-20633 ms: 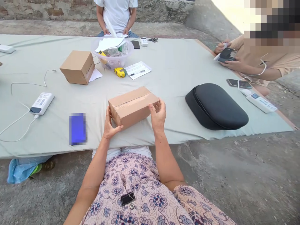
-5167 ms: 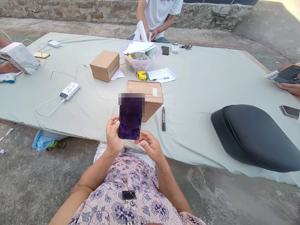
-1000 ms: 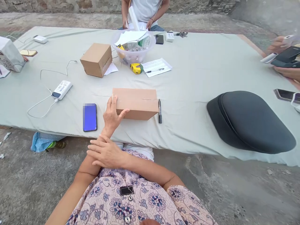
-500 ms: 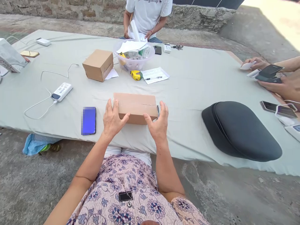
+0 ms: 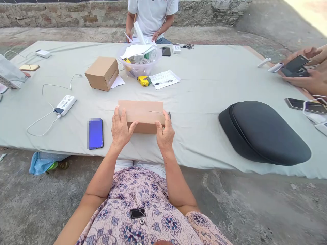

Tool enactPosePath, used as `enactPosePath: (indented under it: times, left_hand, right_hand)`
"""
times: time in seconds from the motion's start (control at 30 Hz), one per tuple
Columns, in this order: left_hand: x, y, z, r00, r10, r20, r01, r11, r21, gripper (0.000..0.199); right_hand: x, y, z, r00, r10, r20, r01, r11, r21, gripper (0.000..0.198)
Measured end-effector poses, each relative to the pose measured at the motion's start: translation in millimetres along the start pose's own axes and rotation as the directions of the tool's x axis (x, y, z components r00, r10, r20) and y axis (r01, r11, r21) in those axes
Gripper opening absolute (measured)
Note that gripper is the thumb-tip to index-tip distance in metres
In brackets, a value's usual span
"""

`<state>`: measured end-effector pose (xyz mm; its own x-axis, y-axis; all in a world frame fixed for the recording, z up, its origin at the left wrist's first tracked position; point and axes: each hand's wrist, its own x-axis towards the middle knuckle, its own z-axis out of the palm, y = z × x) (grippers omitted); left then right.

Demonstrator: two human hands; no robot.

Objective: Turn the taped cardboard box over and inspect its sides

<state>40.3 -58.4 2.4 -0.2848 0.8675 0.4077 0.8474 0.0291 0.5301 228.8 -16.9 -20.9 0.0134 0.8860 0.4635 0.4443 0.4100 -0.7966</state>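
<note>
A closed brown cardboard box [image 5: 143, 112] lies on the cloth-covered table in front of me, with a line like a slit or crease near the right of its top. My left hand [image 5: 121, 129] grips its left end, thumb at the front face and fingers along the side. At the right end my right hand [image 5: 165, 132] holds it too, thumb on the front edge and fingers against the side. Just beyond those right fingers shows a thin dark object [image 5: 170, 117], mostly hidden. A phone [image 5: 95, 134] with a blue screen lies left of my left hand.
Beyond the box are another cardboard box [image 5: 101, 73], a plastic basin [image 5: 140, 70], a yellow tape measure [image 5: 144, 81] and a paper sheet [image 5: 167, 79] with a pen. A black padded seat [image 5: 265, 132] sits right. One person sits opposite; another's hands [image 5: 311, 75] hold a dark device.
My right hand has closed in on the box's right end; before, its fingers stood a little apart from it. The person at right no longer holds the small white object, now on the table.
</note>
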Motion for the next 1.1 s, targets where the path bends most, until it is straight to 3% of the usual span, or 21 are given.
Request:
enactPosePath:
  times: [0.2, 0.43, 0.6, 0.73, 0.83, 1.0, 1.1]
  left_hand:
    - [-4, -8, 2, 0.998, 0.047, -0.03, -0.047, 0.999, -0.004, 0.078]
    - [3, -17, -6, 0.991, 0.134, -0.021, -0.134, 0.991, -0.006, 0.061]
    - [19, -32, -21, 0.967, 0.234, 0.098, -0.23, 0.972, -0.042, 0.055]
    - [27, -38, -26, 0.951, 0.274, 0.145, -0.27, 0.962, -0.046, 0.056]
    - [28, -36, -21, 0.967, 0.228, 0.111, -0.226, 0.974, -0.028, 0.062]
    - [11, -18, -9, 0.995, -0.026, -0.098, 0.019, 0.997, -0.072, 0.07]
    - [-7, -3, -7, 0.999, -0.036, -0.031, 0.029, 0.98, -0.198, 0.067]
  right_hand:
    - [-7, 14, 1, 0.996, 0.082, -0.03, -0.073, 0.973, 0.218, 0.055]
    - [-14, 23, -7, 0.993, 0.112, 0.031, -0.115, 0.902, 0.417, 0.064]
    - [-9, 32, -20, 0.988, 0.047, 0.145, -0.094, 0.936, 0.34, 0.091]
    - [1, 32, -24, 0.951, -0.017, 0.307, -0.101, 0.926, 0.363, 0.114]
    - [4, 29, -22, 0.941, 0.019, 0.339, -0.151, 0.917, 0.37, 0.114]
    - [-5, 22, -15, 0.976, 0.115, 0.187, -0.171, 0.933, 0.316, 0.097]
    - [-12, 16, -12, 0.981, 0.145, 0.126, -0.176, 0.942, 0.285, 0.08]
